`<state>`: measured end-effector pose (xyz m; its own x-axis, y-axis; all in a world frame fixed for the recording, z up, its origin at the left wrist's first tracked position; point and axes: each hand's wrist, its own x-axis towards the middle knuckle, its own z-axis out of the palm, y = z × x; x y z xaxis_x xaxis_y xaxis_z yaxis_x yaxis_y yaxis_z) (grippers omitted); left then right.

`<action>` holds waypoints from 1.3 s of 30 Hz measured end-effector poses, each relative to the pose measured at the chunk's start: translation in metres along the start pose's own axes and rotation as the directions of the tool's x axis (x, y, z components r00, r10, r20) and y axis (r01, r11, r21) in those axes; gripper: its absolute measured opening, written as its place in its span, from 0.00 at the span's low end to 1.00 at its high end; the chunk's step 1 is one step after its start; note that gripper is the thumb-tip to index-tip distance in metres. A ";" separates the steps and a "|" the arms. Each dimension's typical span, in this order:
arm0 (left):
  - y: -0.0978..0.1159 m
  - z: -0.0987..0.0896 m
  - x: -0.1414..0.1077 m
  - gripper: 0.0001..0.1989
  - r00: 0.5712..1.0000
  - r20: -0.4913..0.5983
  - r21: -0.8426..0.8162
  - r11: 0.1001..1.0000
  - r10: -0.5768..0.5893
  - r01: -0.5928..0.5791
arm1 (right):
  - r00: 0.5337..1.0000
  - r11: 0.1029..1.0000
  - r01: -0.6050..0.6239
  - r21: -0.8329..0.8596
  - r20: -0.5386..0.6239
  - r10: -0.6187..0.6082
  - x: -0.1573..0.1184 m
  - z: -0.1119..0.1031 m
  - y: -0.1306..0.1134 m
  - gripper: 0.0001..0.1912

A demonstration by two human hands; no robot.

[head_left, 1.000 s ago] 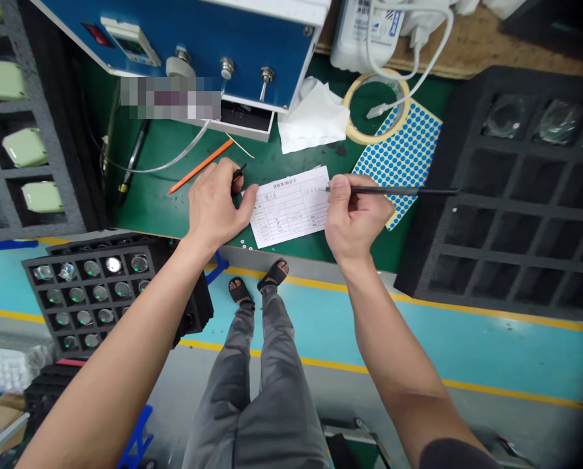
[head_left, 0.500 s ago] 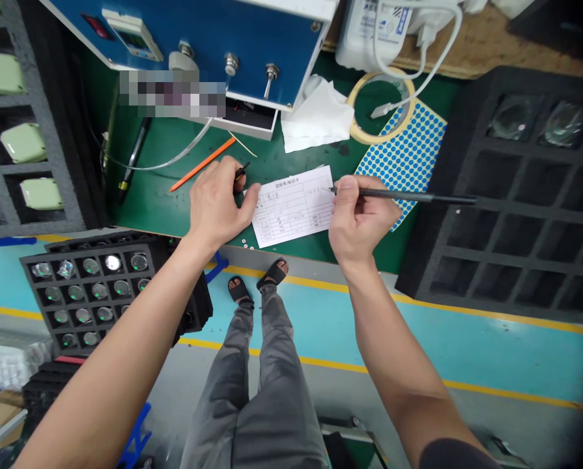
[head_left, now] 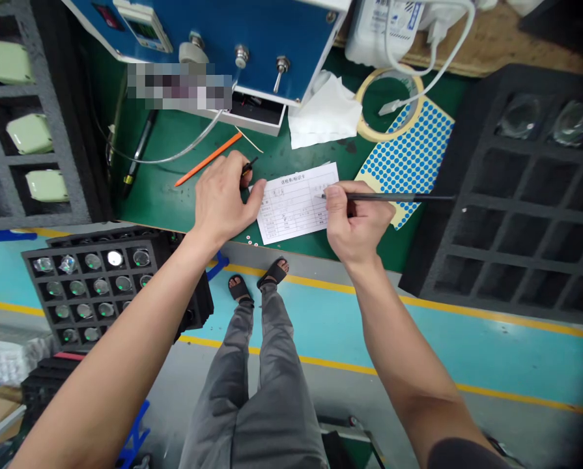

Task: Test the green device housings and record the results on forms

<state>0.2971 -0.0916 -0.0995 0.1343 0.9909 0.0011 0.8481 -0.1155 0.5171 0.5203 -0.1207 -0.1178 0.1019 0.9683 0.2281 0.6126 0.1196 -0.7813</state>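
My right hand point(head_left: 357, 221) is closed round a slim black pen point(head_left: 403, 196). The pen's tip meets the white printed card point(head_left: 291, 215) near its right side, and the pen's back end points right. On the card are printed rows with some handwriting. My left hand point(head_left: 225, 195) rests on the green table at the card's left edge, thumb against it. Between its curled fingers pokes out a small black pointed piece point(head_left: 249, 167), which looks like a pen cap. An orange stick point(head_left: 208, 159) lies just beyond this hand.
A blue machine box point(head_left: 223, 39) stands at the back. Masking tape point(head_left: 364, 117), a blue-dotted sticker sheet point(head_left: 418, 150) and white tissue point(head_left: 325, 114) lie behind the card. Black foam trays point(head_left: 506, 221) flank the table; the left one point(head_left: 71, 130) holds pale green parts. A black marker point(head_left: 139, 153) lies left.
The pen's tip has shifted left on the card, with my right hand moving slightly left. My left hand keeps its place at the card. The view has shifted a little.
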 end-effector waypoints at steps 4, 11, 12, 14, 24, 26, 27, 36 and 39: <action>-0.001 0.000 0.000 0.17 1.000 -0.002 -0.008 1.000 -0.005 0.005 | 1.000 1.000 0.022 -0.003 -0.017 -0.022 0.000 0.000 0.000 0.17; 0.000 0.000 0.000 0.17 1.000 -0.019 0.003 1.000 0.009 -0.009 | 1.000 1.000 0.004 -0.014 0.005 -0.004 0.000 -0.001 -0.001 0.17; 0.000 0.000 0.000 0.17 1.000 -0.019 0.002 1.000 0.010 -0.010 | 1.000 1.000 0.000 -0.011 0.001 0.000 0.000 -0.001 -0.001 0.17; 0.000 0.000 0.000 0.16 1.000 -0.016 0.000 1.000 0.006 -0.006 | 1.000 1.000 -0.009 -0.003 -0.014 0.009 0.000 -0.001 -0.001 0.17; 0.000 0.000 0.000 0.15 1.000 -0.016 0.016 1.000 0.010 -0.010 | 0.999 1.000 0.005 0.015 -0.032 -0.004 0.000 -0.001 0.000 0.16; -0.001 0.001 0.000 0.14 1.000 -0.018 0.015 1.000 0.011 -0.010 | 0.999 1.000 0.001 0.022 -0.043 0.000 0.000 0.000 0.000 0.16; -0.001 0.001 0.000 0.14 1.000 -0.019 0.013 1.000 0.010 -0.009 | 0.999 1.000 -0.002 0.023 -0.044 0.003 0.000 0.000 0.000 0.16; -0.003 0.002 0.000 0.14 0.999 -0.030 0.004 1.000 0.023 -0.023 | 0.999 1.000 0.001 0.012 -0.047 0.000 0.000 -0.001 0.001 0.16; -0.003 0.002 0.000 0.14 0.999 -0.029 0.004 1.000 0.029 -0.029 | 0.999 1.000 0.008 0.029 -0.032 -0.007 0.000 -0.001 0.000 0.16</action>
<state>0.2954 -0.0916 -0.1031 0.1440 0.9887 0.0407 0.8459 -0.1443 0.5134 0.5212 -0.1208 -0.1177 0.1226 0.9599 0.2521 0.5906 0.1336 -0.7959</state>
